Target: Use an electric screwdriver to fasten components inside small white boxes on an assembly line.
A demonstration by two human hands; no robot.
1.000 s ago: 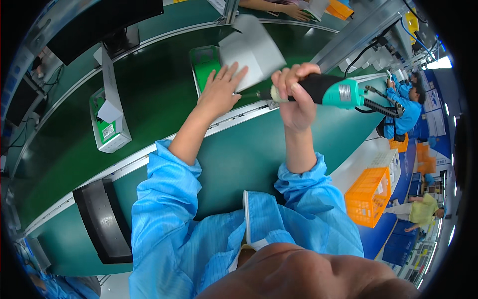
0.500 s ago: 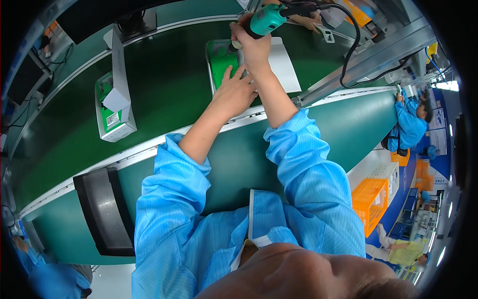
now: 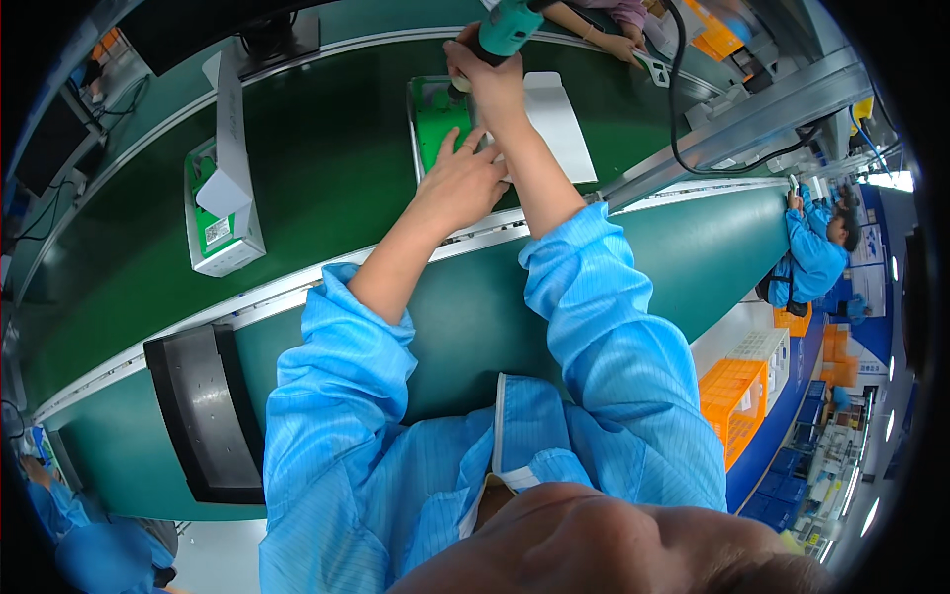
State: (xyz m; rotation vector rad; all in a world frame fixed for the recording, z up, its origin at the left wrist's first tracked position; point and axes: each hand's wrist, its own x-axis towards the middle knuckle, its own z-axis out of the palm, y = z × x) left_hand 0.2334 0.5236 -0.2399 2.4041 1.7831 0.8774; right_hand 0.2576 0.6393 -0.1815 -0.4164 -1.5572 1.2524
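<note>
My right hand (image 3: 495, 87) is wrapped round a teal and black corded power tool (image 3: 507, 30), which looks like an electric screwdriver. Its tip points down at the upper right part of a green piece (image 3: 435, 129) lying in an open white box (image 3: 414, 109). My left hand (image 3: 463, 183) rests with fingers spread over the lower right of that piece, close beneath my right wrist. The box's white lid (image 3: 559, 129) lies folded out to the right, partly behind my right forearm. What the tool tip touches is too small to make out.
Another open white box (image 3: 233, 259) with a green piece stands to the left on the dark green belt (image 3: 327, 148). A black tray (image 3: 203, 416) lies on the nearer bench. A metal post (image 3: 732, 129) and hanging black cable (image 3: 683, 148) are at right. Across the belt, a co-worker's hand (image 3: 621, 48) holds a pale object.
The power tool and my right hand have shifted slightly left and up over the green piece. My left hand stays nearly in place. The co-worker's hand and pale object have moved a little.
</note>
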